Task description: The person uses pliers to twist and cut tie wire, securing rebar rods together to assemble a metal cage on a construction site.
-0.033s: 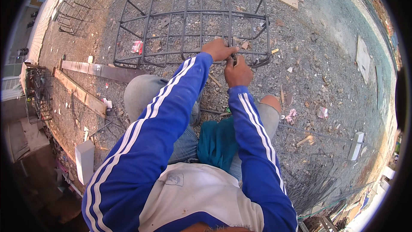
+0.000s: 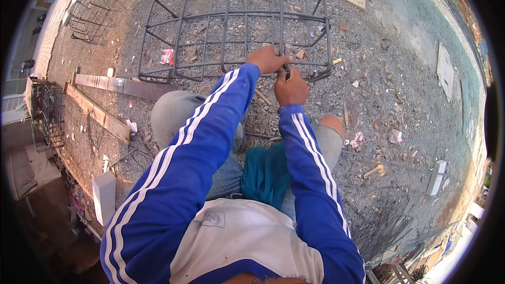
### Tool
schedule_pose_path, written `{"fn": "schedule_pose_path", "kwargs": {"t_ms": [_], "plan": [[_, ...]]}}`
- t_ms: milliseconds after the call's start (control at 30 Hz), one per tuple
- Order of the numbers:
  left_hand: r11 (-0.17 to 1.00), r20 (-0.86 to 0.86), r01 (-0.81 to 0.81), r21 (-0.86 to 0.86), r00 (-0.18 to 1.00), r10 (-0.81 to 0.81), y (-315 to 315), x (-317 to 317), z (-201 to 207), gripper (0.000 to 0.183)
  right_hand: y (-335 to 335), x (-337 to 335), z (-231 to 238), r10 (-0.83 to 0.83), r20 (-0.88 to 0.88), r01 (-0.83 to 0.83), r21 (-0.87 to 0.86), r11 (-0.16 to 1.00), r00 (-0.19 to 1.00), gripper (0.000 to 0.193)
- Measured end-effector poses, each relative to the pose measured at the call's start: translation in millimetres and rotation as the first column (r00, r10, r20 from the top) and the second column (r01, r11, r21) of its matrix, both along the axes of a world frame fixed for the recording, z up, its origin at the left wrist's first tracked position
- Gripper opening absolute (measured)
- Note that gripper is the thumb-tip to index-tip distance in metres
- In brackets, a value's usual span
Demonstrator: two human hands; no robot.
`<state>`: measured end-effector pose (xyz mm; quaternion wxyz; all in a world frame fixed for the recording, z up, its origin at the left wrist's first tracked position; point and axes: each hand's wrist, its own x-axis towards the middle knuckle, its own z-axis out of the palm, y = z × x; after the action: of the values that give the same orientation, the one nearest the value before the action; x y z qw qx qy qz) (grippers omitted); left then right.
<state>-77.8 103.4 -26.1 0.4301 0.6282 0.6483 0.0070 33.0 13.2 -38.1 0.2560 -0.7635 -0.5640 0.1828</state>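
Barely moved: L hand point(image 2: 266, 61), R hand point(image 2: 292, 89), curled, grip unclear, at boxy dk rebar cage point(image 2: 226, 14).

My long sleeves point(image 2: 179, 179) are blue with white stripes point(image 2: 190, 132), my shirt front point(image 2: 236, 226) off-white, my jeans point(image 2: 171, 113) torn at one knee.

Your sleeves point(image 2: 184, 173) blue, white stripes; your shirt front point(image 2: 250, 226) off-white; cloth point(image 2: 265, 176) teal; metal cage point(image 2: 281, 26) dark grey; gravel point(image 2: 379, 73) grey.
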Motion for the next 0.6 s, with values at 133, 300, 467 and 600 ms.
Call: {"fn": "schedule_pose_path", "kwargs": {"t_ms": [133, 300, 467, 600], "plan": [[0.999, -0.028, 0.018, 0.027, 0.999, -0.018, -4.4, 0.5, 3.4, 0.062, -8.9, -10.8, -3.0, -0.126, -0.165, 0.141, 0.087, 0.986, 0.978, 0.029], [0.995, -0.107, 0.005, 0.096, 0.994, 0.005, -7.2, 0.1, -0.4, 0.063, 1.8, -6.7, -3.2, -0.144, -0.169, 0.145, -0.005, 0.989, 0.975, 0.021], [0.992, -0.089, 0.017, 0.122, 0.996, -0.006, -3.0, 7.0, 0.3, 0.064, 9.8, 5.4, -34.7, -0.203, -0.441, 0.192, -0.07, 0.979, 0.875, 0.024], [0.996, -0.106, 0.006, 0.093, 0.994, 0.004, -4.0, -0.7, 6.1, 0.063, 10.7, -7.6, -16.4, -0.473, -0.854, 0.198, -0.436, 0.878, 0.217, 0.027]]}}
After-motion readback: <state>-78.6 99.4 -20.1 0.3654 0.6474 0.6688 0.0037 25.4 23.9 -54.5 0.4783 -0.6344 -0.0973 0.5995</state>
